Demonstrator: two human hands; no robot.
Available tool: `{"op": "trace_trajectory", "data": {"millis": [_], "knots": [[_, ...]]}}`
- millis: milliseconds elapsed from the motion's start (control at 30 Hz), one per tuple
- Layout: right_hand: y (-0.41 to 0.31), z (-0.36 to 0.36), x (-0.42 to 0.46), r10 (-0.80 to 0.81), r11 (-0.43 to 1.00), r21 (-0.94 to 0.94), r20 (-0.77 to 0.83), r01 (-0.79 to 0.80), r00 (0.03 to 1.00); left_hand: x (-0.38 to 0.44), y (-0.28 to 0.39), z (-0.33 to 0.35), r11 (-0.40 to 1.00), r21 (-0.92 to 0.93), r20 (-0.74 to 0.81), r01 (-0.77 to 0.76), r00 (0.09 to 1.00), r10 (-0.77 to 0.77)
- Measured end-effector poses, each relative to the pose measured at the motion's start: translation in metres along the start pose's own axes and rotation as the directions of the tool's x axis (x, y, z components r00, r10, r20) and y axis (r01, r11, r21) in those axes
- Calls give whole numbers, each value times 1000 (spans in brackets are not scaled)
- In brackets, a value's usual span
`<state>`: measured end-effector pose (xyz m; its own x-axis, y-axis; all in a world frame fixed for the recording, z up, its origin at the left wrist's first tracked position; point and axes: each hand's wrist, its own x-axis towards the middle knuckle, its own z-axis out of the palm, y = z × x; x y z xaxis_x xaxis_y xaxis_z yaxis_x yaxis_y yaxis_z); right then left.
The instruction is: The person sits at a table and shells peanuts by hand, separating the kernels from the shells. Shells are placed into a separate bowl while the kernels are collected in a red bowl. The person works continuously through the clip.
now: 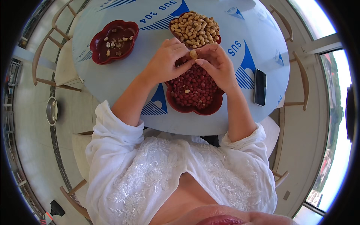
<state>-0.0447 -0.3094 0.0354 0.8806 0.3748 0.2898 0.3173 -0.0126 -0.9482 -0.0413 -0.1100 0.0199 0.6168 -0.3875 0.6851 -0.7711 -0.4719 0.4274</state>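
Between the fingertips of both hands is a peanut in its shell [193, 54]. My left hand [171, 60] comes in from the left, its thumb and fingers close to the peanut. My right hand [215, 63] pinches the peanut's right side between thumb and fingers. Directly below both hands sits a red flower-shaped bowl [194, 110] with many red-skinned peanut kernels [194, 87] and a pale shell piece [187, 91] on top. Just beyond my fingers stands another red bowl [172, 26], heaped with unshelled peanuts [198, 28].
At the left of the round table [118, 81] is a third red bowl [97, 57] with several shell pieces [112, 44]. A smartphone [260, 87] lies near the right edge. Wooden chairs [67, 64] surround the table. On the floor at left is a metal bowl [52, 111].
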Motion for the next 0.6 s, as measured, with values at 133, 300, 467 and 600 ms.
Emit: {"op": "trace_trajectory", "data": {"millis": [133,300,467,600], "knots": [[7,3,-1,8,992,-128,-22,-10,1000,-2,0,6,996,35,-8,-84,996,84],[0,6,-2,-27,962,-274,-44,14,999,-2,3,5,998,-63,17,7,1000,-6],[-1,7,-3,-78,944,-324,-33,63,996,-2,3,4,994,-107,13,13,1000,-12],[0,9,-4,-153,927,-350,-29,134,988,-2,2,6,988,-152,9,-2,1000,4]]}}
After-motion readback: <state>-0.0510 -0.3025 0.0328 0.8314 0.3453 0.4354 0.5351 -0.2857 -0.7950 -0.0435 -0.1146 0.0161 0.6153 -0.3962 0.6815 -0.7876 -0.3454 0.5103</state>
